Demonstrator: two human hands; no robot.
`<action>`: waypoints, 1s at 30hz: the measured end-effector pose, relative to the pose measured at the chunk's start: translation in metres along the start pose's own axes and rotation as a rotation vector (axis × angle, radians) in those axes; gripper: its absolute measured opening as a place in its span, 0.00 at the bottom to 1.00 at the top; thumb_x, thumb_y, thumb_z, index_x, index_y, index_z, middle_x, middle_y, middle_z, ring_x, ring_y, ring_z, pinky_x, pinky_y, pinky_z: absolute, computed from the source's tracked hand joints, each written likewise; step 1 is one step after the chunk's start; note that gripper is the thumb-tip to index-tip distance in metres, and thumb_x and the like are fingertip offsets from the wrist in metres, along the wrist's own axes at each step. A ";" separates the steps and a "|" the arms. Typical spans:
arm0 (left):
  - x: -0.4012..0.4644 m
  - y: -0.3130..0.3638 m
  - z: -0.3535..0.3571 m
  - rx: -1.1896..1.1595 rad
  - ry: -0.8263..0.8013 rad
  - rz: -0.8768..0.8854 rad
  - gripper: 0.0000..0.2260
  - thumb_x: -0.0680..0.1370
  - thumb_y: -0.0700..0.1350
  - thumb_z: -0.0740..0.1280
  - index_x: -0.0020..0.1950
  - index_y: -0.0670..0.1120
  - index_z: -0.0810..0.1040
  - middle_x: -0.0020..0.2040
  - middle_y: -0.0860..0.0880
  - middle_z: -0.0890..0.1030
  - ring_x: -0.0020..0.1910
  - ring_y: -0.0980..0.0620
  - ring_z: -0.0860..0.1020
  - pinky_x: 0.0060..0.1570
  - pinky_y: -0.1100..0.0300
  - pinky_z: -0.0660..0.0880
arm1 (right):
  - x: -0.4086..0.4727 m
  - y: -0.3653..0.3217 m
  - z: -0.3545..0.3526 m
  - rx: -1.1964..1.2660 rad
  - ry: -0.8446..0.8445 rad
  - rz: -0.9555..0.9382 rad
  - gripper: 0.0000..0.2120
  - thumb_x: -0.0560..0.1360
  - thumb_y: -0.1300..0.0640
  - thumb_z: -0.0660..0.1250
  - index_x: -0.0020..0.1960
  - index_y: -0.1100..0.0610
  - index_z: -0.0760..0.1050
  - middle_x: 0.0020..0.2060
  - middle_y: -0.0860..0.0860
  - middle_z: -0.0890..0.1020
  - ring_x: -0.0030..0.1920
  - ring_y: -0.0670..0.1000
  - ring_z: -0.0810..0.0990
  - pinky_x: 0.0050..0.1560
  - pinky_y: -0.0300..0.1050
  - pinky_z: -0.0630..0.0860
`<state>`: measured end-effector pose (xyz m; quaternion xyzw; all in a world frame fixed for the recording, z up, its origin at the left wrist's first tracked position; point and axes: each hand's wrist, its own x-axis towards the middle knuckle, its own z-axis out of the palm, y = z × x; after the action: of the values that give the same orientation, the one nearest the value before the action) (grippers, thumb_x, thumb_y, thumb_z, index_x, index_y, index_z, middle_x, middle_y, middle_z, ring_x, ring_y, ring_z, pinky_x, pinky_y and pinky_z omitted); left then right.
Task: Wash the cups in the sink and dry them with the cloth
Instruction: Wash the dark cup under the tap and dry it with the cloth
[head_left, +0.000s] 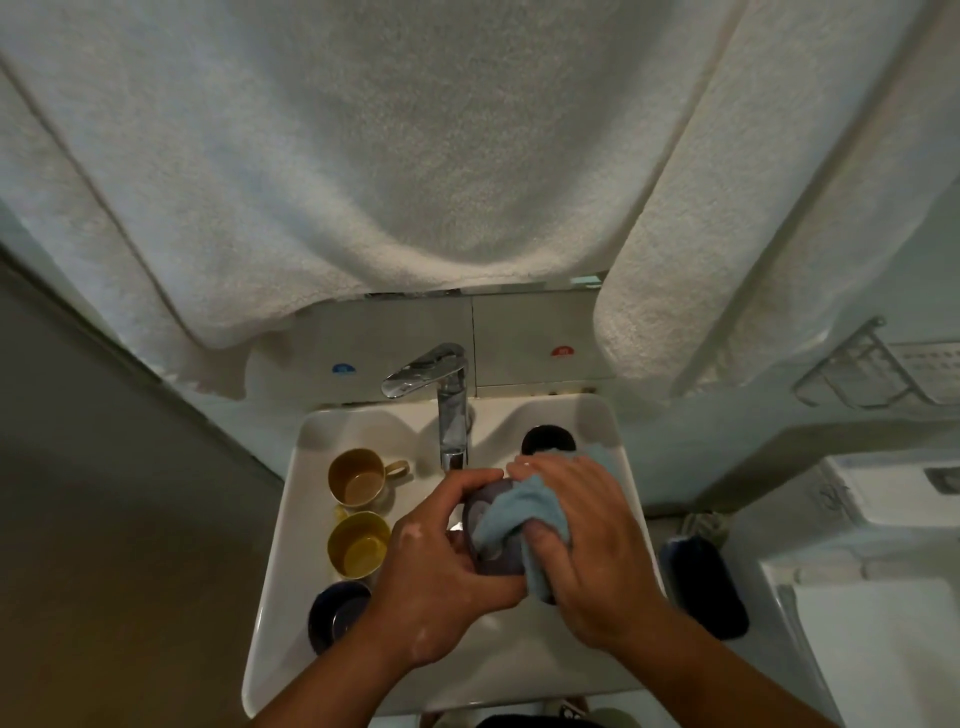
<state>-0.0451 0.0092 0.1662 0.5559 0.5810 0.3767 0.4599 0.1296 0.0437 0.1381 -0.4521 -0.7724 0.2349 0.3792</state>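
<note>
White towels (415, 156) hang over the wall behind a small white sink (291, 519), their lower edges ending just above the chrome tap (447, 405). Over the basin, the left hand (441, 566) curls around a grey cup (493, 540), fingers wrapped over its far side and thumb along its near side. The right hand (587, 545) grips a light blue cloth (524, 519), pressing a bunched part of it into the cup's mouth with the thumb while the rest of the cloth drapes under the fingers and hangs below the cup. Both hands meet at the cup, just in front of the tap's spout. Three more cups stand in a row along the sink's left edge: a tan cup (358, 478) with a handle farthest back, a yellow cup (358, 543) in the middle, and a dark blue cup (337, 613) nearest, partly hidden by the left wrist. A black cup (548, 439) sits at the back right corner, touching the cloth's far edge. That makes five cups and one cloth. Little bare rim shows on the left; the near part of the basin, under the forearms, lies open.
</note>
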 end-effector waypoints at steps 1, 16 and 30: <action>-0.001 -0.002 0.000 -0.014 -0.007 -0.003 0.36 0.60 0.41 0.86 0.61 0.61 0.76 0.58 0.66 0.79 0.53 0.55 0.84 0.46 0.59 0.83 | 0.004 0.007 -0.004 0.030 0.020 0.080 0.18 0.83 0.39 0.51 0.66 0.43 0.72 0.60 0.43 0.78 0.66 0.34 0.71 0.72 0.48 0.69; 0.004 -0.010 0.000 0.017 -0.062 0.100 0.42 0.64 0.36 0.83 0.69 0.64 0.71 0.64 0.65 0.76 0.63 0.57 0.79 0.55 0.62 0.80 | 0.011 0.006 -0.016 0.174 0.144 0.405 0.15 0.76 0.37 0.59 0.54 0.41 0.79 0.47 0.37 0.83 0.50 0.40 0.82 0.47 0.31 0.77; 0.003 -0.016 0.016 0.087 0.104 0.072 0.41 0.57 0.63 0.82 0.66 0.64 0.70 0.61 0.71 0.75 0.58 0.65 0.79 0.51 0.64 0.80 | -0.002 -0.010 -0.002 -0.052 -0.046 0.331 0.27 0.79 0.36 0.55 0.74 0.48 0.69 0.70 0.41 0.71 0.72 0.42 0.67 0.75 0.44 0.62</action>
<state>-0.0342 0.0099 0.1462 0.5754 0.5996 0.3958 0.3909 0.1265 0.0373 0.1461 -0.5774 -0.7015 0.2846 0.3058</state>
